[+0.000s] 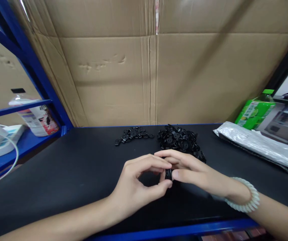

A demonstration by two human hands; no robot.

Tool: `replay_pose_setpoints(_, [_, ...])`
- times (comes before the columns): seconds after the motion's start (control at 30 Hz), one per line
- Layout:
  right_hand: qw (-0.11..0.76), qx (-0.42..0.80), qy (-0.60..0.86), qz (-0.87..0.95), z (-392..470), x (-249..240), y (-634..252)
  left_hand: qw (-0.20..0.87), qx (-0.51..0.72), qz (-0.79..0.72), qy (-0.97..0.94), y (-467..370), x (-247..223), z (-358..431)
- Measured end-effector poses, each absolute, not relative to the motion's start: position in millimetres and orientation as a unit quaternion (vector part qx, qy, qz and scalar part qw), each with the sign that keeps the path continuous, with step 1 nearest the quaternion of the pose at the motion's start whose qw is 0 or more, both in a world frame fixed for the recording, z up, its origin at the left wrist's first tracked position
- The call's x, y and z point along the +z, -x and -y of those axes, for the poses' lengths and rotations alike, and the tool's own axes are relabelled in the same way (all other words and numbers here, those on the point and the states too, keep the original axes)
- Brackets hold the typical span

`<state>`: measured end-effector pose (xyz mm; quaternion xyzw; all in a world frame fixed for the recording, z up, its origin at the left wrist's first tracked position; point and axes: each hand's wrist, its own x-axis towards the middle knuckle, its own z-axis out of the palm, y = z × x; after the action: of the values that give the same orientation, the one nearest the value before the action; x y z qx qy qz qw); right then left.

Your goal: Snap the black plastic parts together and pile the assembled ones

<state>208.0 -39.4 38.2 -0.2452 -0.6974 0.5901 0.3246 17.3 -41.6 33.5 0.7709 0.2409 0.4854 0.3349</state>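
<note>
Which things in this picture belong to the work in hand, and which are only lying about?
Likely work in hand:
small black part between left hand and right hand
larger heap of black round parts
smaller scattering of black parts

Apparently just nearby:
silver plastic package
green-labelled, green-capped bottle
black-capped clear plastic bottle

Both hands (131,184) (200,172) close together, fingers (150,161) curved
</note>
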Motion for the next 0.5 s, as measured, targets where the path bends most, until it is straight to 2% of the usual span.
replay_pose_setpoints(0.3, [0.316, 0.567, 0.245, 0.72, 39.2, 32.7, -206.0, 0.245, 0.507, -0.203, -0.801, -17.1, 25.7, 34.3])
replay_pose_setpoints(0.5, [0.284, 0.485, 0.269, 0.782, 45.2, 38.5, -206.4, 0.2, 0.519, -0.184, -0.81, -20.7, 27.7, 37.7])
